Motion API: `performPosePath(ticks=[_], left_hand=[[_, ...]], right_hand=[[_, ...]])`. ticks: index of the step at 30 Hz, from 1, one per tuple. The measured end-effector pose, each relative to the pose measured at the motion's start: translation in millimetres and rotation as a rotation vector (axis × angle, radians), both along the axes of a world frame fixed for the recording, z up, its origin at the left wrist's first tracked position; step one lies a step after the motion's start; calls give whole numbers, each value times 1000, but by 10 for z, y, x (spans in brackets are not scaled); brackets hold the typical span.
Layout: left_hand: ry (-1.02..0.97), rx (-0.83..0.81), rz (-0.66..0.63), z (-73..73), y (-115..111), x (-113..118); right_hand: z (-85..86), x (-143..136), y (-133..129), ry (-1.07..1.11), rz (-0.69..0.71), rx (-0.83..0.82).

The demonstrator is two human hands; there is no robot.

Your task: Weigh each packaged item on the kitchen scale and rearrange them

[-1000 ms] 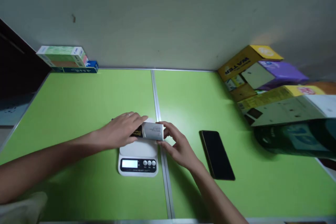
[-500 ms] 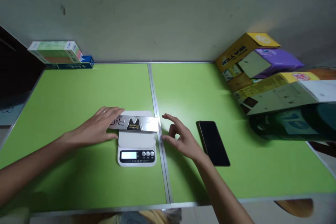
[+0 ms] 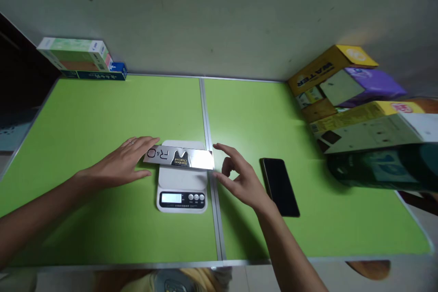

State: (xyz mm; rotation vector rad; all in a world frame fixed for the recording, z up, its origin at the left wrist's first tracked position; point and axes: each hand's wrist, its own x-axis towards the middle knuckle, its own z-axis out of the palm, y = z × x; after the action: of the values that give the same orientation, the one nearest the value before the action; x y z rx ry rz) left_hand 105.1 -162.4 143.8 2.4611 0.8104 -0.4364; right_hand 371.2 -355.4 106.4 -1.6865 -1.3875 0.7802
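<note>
A silver box [image 3: 198, 158] printed "Bamboo Charcoal" lies crosswise on a white digital scale [image 3: 183, 179], both its ends reaching past the platform. The lit display shows no digits that I can read. My left hand [image 3: 118, 164] is at the box's left end, its fingers and thumb apart; whether a fingertip touches the box I cannot tell. At the other end, my right hand [image 3: 241, 178] has its forefinger and thumb spread just beside the box, with the other fingers curled. Nothing is in its grasp.
A dark phone [image 3: 279, 187] lies right of my right hand. Several cartons [image 3: 349, 118] and a large green bottle [image 3: 383, 166] line the right side. Small boxes [image 3: 80, 61] are stacked at the far left. A metal seam [image 3: 207, 123] divides the green table [image 3: 164, 105].
The gap between my left hand and the box has widened, and more of its left end shows. My right hand is nearer the right end. The whole view has shifted slightly.
</note>
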Motion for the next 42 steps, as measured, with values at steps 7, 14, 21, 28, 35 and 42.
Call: performPosePath(ticks=[7, 14, 21, 28, 35, 42], left_hand=[[-9, -15, 7, 2, -25, 42], [-121, 14, -8, -104, 41, 51], [-326, 78, -101, -137, 136, 209], [-589, 202, -33, 61, 118, 776], [-524, 61, -152, -142, 122, 1190], [-501, 90, -217, -243, -38, 1404]], right_hand=[[-24, -43, 8, -8, 51, 5], [44, -124, 114, -92, 101, -93], [67, -68, 107, -170, 82, -29], [21, 642, -129, -268, -409, 162], [-264, 2026, -81, -406, -1048, -115], [-514, 2681, 326, -430, -1153, -186]])
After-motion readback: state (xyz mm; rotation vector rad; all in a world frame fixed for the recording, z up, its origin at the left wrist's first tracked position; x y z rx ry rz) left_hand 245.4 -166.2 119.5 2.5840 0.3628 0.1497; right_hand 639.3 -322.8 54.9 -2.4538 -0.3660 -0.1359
